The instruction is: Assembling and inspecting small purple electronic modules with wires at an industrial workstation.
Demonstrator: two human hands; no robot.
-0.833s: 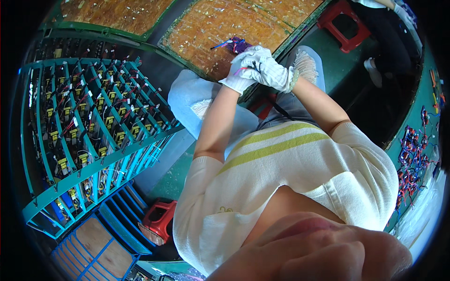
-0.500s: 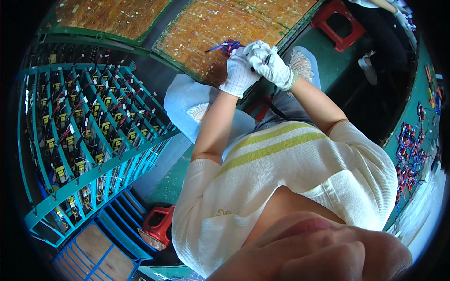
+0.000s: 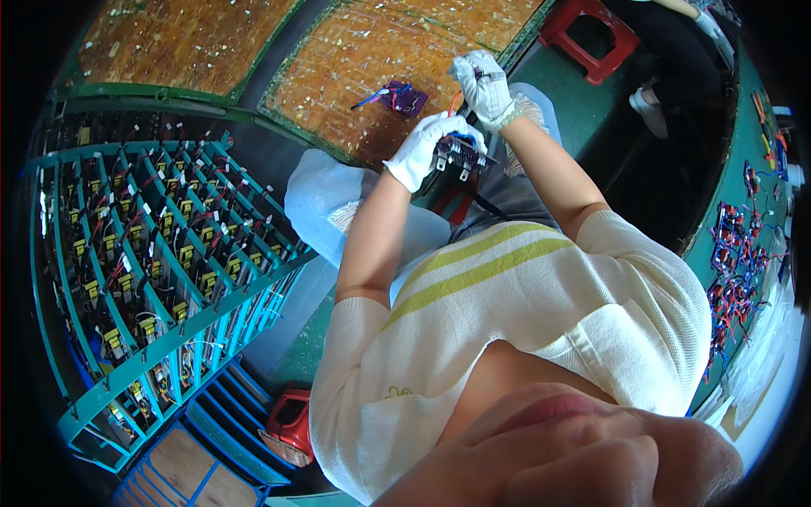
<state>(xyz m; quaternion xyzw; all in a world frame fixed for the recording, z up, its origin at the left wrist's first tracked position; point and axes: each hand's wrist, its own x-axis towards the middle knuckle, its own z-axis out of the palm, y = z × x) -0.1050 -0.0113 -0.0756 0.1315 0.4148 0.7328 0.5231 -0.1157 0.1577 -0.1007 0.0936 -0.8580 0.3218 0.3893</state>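
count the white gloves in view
3: one on the left hand, one on the right hand, and one on a co-worker's hand at upper right. The co-worker's other hand can't be seen, so another may be hidden.

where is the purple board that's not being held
In the head view, the purple board lies at upper centre on the brown tabletop, just beyond the gloved left hand.

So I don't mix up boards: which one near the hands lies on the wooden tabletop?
The purple board with wires, beyond the left hand; the other board, with metal prongs, is held in that hand.
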